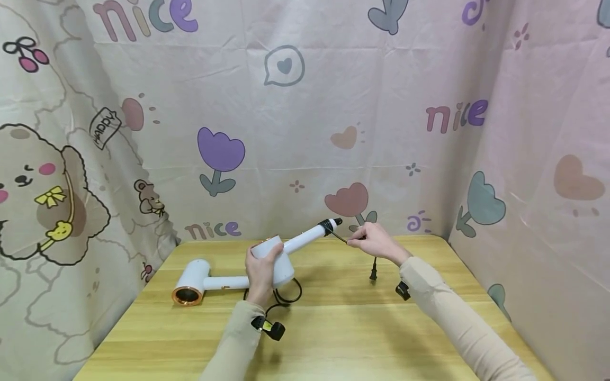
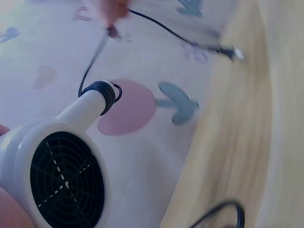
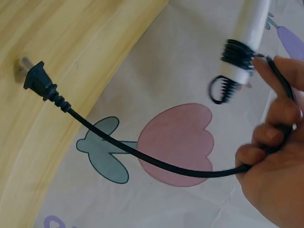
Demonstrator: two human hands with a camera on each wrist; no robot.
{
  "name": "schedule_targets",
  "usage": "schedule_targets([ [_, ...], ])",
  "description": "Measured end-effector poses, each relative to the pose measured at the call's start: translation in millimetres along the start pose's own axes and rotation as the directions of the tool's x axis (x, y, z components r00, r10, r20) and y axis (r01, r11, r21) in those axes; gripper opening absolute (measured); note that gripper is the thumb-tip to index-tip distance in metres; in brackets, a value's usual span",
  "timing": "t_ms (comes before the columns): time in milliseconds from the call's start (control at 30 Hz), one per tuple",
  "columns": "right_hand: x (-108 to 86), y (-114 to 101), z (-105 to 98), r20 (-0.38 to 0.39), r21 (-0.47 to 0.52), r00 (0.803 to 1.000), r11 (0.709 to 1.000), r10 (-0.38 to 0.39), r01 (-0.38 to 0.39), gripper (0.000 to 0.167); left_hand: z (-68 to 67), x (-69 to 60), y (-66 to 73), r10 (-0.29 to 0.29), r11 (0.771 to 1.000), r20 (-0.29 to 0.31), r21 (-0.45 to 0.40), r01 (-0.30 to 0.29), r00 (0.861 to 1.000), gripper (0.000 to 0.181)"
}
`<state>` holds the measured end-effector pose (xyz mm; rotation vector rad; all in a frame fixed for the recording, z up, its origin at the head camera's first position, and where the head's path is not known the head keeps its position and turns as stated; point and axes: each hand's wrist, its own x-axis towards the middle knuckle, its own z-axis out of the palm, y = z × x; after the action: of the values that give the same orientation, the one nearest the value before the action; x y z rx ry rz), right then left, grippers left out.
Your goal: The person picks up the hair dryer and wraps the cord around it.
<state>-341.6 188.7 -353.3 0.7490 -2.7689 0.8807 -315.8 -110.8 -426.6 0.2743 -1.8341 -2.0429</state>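
Note:
The left hand [image 1: 260, 272] grips the head of a white hair dryer [image 1: 281, 267], whose handle points up and right. Black cord [image 2: 100, 92] is coiled round the handle's end. The right hand [image 1: 379, 243], to the right of that end, pinches the cord, and a stretch of it runs to the coils. In the right wrist view the right hand [image 3: 278, 128] has its fingers curled round the cord, and the free end hangs out to a black two-pin plug [image 3: 40, 81]. The dryer's round dark grille [image 2: 67, 180] faces the left wrist camera.
A second white hair dryer [image 1: 193, 278] with a copper-coloured ring lies at the left on the wooden table [image 1: 343, 338]. Loops of black cord [image 1: 296, 299] lie near the left hand. A printed curtain [image 1: 305, 116] stands behind and at both sides.

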Motion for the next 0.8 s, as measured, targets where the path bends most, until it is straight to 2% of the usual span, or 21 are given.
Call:
schedule_targets([
  [67, -0.9, 2, -1, 0.022, 0.001, 1.0, 1.0, 0.0, 0.0, 0.018, 0.1, 1.0, 1.5, -0.069, 0.994, 0.03, -0.088, 0.071, 0.997, 0.07],
  [133, -1.6, 5, -1, 0.06, 0.018, 0.998, 1.0, 0.007, -0.008, 0.02, 0.0, 1.3, 2.4, -0.137, 0.976, 0.056, -0.161, 0.144, 0.989, 0.068],
  [267, -0.9, 14, 3, 0.157, 0.088, 0.987, 0.995, 0.039, -0.053, 0.021, 0.5, 0.8, 2.4, -0.231, 0.941, 0.081, -0.233, 0.243, 0.97, 0.066],
  [400, 2.3, 18, 12, 0.227, 0.174, 0.973, 0.982, 0.03, -0.071, 0.024, 1.7, -0.6, 3.4, -0.255, 0.913, 0.113, -0.299, 0.278, 0.96, 0.064],
  [533, 3.4, 18, 16, 0.259, 0.22, 0.966, 0.973, 0.01, -0.069, 0.034, 0.3, -0.4, 5.9, -0.263, 0.885, 0.164, -0.35, 0.305, 0.951, 0.056],
  [700, 8.1, 31, 16, 0.212, 0.192, 0.975, 0.976, 0.058, -0.1, 0.032, -6.2, 2.4, 7.5, -0.278, 0.851, 0.252, -0.382, 0.36, 0.927, 0.05],
  [800, 13.2, 39, 14, 0.181, 0.213, 0.979, 0.968, 0.097, -0.135, 0.029, -9.9, 2.1, 8.7, -0.275, 0.833, 0.315, -0.394, 0.389, 0.908, 0.047],
])
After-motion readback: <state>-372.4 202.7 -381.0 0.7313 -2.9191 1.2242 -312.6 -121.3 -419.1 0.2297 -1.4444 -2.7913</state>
